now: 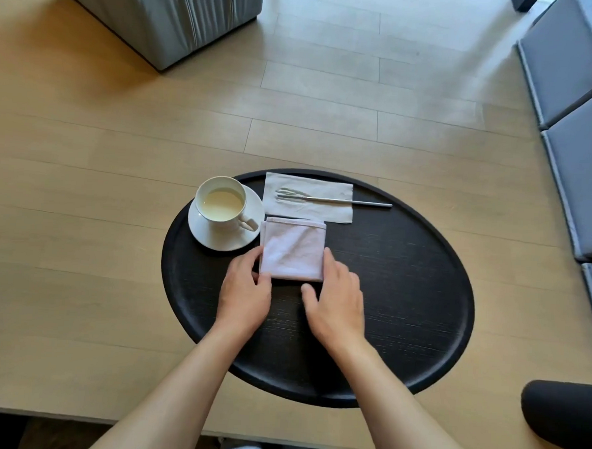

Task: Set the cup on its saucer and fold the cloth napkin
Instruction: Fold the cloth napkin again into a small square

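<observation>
A white cup [221,201] holding a pale liquid stands on its white saucer [218,239] at the left of a round black table [404,281]. Just right of the saucer lies the cloth napkin [291,248], pale lilac, folded into a small square. My left hand [245,288] touches the napkin's near left corner with its fingertips. My right hand [335,300] rests against the napkin's right edge and near right corner, fingers spread. Neither hand lifts the cloth.
A white paper napkin [309,211] with a metal utensil [333,201] across it lies behind the cloth. A grey upholstered seat [161,14] stands far left on the wooden floor, blue-grey cushions [573,136] run along the right, and a dark knee [565,417] shows lower right.
</observation>
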